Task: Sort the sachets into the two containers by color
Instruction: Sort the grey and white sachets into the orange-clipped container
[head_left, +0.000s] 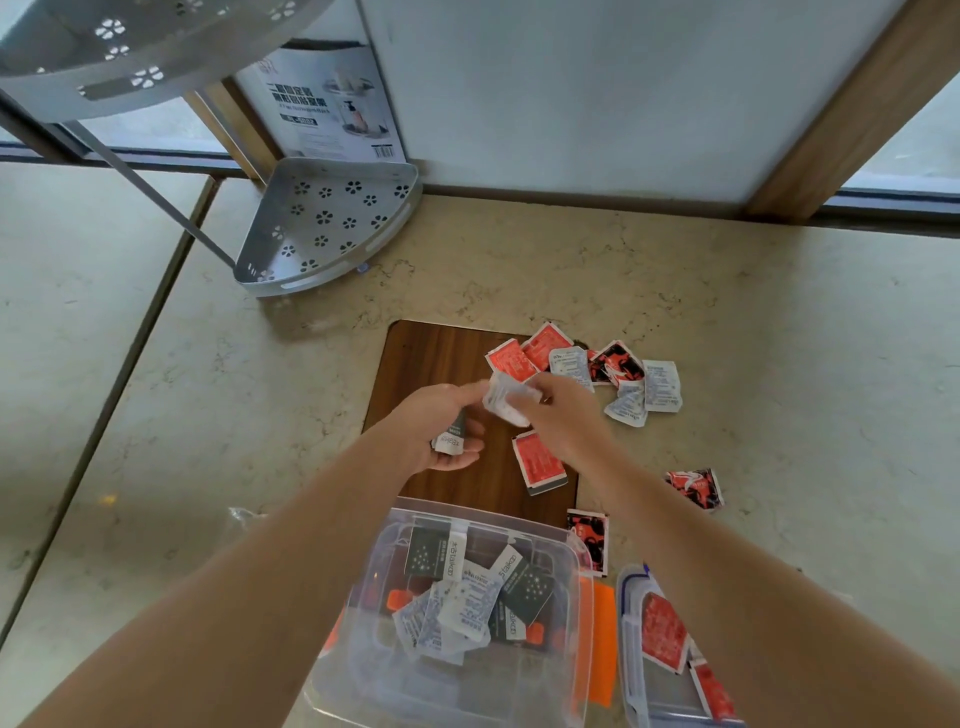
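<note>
Reaching out over a brown wooden board (431, 358), both hands meet above it. The left hand (441, 431) is curled shut around a dark sachet with a white end (450, 439), and its fingertips also touch a crumpled white sachet (504, 400). The right hand (563, 415) pinches that same white sachet from the other side, fingers closed on it.

Behind the hands, a pile of loose sachets (587, 364) lies at the far edge of the board and on the stone counter (779, 338). Some are red, some are white, and some are red and black. One red sachet (539, 462) lies flat on the board just under the right wrist. Two red and black ones lie farther right and nearer, by the board's corner.

Close to the person sits a clear box with orange clips (582, 623). It holds white sachets and dark sachets. Just beside it on the right is a second clear box (628, 649), partly hidden by the right arm, with red sachets inside.

A grey metal corner shelf (332, 218) stands at the back left of the counter.
</note>
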